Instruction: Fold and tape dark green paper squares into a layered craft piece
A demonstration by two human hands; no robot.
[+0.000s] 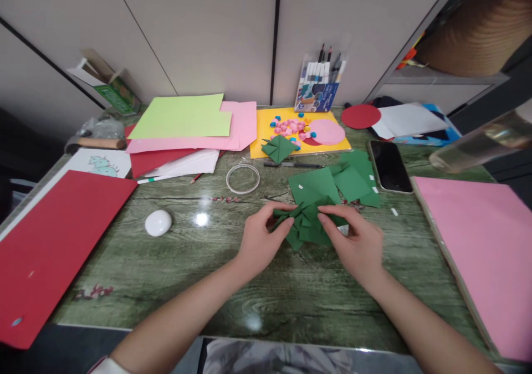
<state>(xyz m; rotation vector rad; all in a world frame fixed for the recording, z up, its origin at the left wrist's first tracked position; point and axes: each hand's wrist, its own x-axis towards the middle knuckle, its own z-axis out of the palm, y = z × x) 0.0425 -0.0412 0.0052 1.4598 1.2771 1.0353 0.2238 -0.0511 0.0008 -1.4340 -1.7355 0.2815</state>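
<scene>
Both my hands pinch a folded green paper piece [308, 214] at the middle of the table. My left hand [265, 234] grips its left side between thumb and fingers. On the opposite side, the thumb and index finger of my right hand [356, 240] close on its edge. Just behind lie flat green paper sheets [316, 185], several overlapping, with small white bits on them. A finished-looking folded green paper shape [278, 149] rests on the yellow sheet further back. Left of my hands is a roll of clear tape [243, 179].
A white rounded object [158, 223] and red card [62, 241] lie to the left. Pink paper [477, 252] and a phone [390, 166] are at the right. Pink and blue bits dot the yellow sheet [260, 124]. A marker pack [318, 86] leans on the cabinet; a clear bottle [477, 141] stands right.
</scene>
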